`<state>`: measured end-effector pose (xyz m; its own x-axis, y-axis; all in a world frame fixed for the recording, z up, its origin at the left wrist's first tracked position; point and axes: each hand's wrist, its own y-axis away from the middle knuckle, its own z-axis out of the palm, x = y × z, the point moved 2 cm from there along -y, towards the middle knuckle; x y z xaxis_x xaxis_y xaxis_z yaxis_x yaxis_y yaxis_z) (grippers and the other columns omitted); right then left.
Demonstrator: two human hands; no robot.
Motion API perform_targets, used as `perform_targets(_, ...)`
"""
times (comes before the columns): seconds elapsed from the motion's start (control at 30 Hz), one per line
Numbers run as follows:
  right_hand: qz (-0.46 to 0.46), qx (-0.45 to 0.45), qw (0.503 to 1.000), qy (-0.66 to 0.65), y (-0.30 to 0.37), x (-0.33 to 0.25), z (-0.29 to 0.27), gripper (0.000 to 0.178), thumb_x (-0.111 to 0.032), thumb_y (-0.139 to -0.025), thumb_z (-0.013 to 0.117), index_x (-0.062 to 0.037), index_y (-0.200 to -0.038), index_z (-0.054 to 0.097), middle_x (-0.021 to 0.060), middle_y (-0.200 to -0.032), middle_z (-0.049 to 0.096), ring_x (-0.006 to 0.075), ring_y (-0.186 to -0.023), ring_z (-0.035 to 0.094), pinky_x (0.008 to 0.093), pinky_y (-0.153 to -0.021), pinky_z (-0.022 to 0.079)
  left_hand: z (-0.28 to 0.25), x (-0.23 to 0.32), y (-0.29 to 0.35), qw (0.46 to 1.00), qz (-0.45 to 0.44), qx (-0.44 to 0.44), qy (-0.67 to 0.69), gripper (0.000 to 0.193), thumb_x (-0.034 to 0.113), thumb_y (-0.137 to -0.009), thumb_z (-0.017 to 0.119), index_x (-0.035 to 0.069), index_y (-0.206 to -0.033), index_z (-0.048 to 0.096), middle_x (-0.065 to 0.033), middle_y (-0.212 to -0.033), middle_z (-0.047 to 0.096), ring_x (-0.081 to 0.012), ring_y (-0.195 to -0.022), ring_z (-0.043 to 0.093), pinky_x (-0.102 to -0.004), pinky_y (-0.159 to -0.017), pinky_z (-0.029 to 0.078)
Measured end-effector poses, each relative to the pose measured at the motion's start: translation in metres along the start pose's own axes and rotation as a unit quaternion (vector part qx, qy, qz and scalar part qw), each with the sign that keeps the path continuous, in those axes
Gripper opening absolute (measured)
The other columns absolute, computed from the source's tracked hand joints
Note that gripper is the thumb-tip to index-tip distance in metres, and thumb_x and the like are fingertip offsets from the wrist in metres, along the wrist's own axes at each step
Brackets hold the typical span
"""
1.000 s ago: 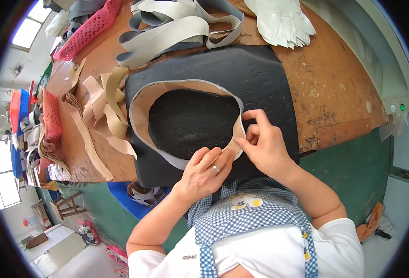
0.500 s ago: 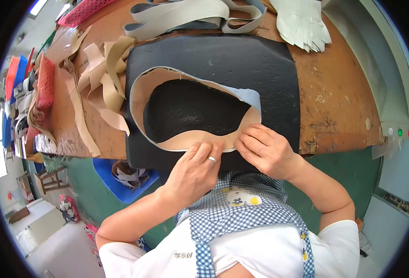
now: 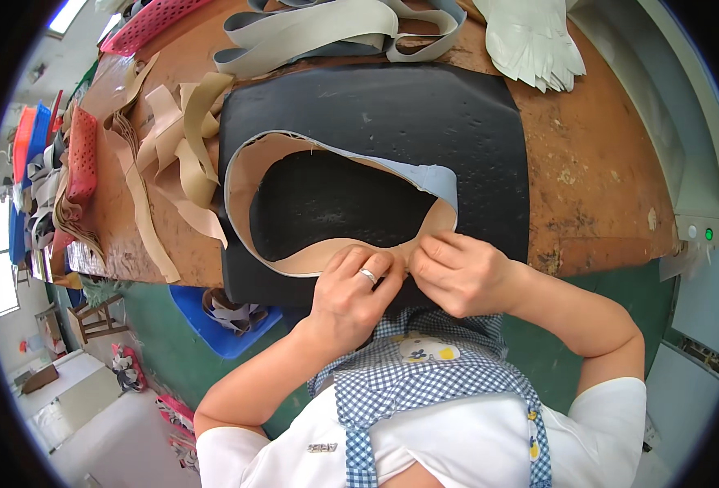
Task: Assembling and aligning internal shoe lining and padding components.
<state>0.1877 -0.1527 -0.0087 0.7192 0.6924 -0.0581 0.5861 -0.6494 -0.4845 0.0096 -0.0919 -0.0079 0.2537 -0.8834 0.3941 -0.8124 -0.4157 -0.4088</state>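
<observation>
A wide strip [image 3: 240, 195], beige inside and pale blue outside, stands on edge as a closed loop on a black mat [image 3: 489, 138]. My left hand [image 3: 349, 294], with a ring on one finger, is closed on the loop's near edge, its fingers curled over the rim. Right beside it, my right hand [image 3: 463, 275] pinches the same edge near the loop's right end. The two hands' fingertips nearly meet. What lies directly under the fingers is hidden. On the right, the pale blue outer face [image 3: 437, 180] shows folded over.
Beige strips [image 3: 192, 154] lie left of the mat, grey-white strips [image 3: 310, 37] behind it. A stack of white pieces [image 3: 534, 41] sits at the back right. Red baskets [image 3: 83, 154] stand at the left; a blue bin [image 3: 213, 325] is below the wooden table's [image 3: 595, 179] edge.
My left hand has drawn in toward the right hand, its fingers now more bent. The loop's near edge has come slightly closer to me. The view has shifted a little.
</observation>
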Motion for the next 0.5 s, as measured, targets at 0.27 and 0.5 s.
perform_targets(0.27, 0.162, 0.066, 0.982, -0.078, -0.0038, 0.0027, 0.0016, 0.023, -0.005, -0.056, 0.074, -0.0006, -0.077, 0.068, 0.0075, -0.082, 0.064, 0.023, -0.082, 0.067, 0.0306, -0.065, 0.058, -0.0023, -0.0014, 0.0029, 0.997, 0.068, -0.025, -0.018, 0.035, 0.009, -0.064, 0.062, -0.005, -0.096, 0.067, -0.011, -0.095, 0.056, -0.0248, -0.088, 0.059, -0.0389, -0.087, 0.052)
perform_targets(0.5, 0.067, 0.077, 0.994, -0.031, 0.0032, -0.0036, 0.002, 0.026, -0.005, -0.058, 0.072, 0.0004, -0.083, 0.071, 0.0055, -0.086, 0.065, 0.0213, -0.083, 0.066, 0.0302, -0.067, 0.059, -0.0034, -0.0042, 0.0058, 0.999, 0.037, -0.014, 0.013, 0.036, 0.005, -0.062, 0.07, -0.003, -0.097, 0.069, -0.0099, -0.097, 0.058, -0.0265, -0.089, 0.061, -0.0378, -0.077, 0.055)
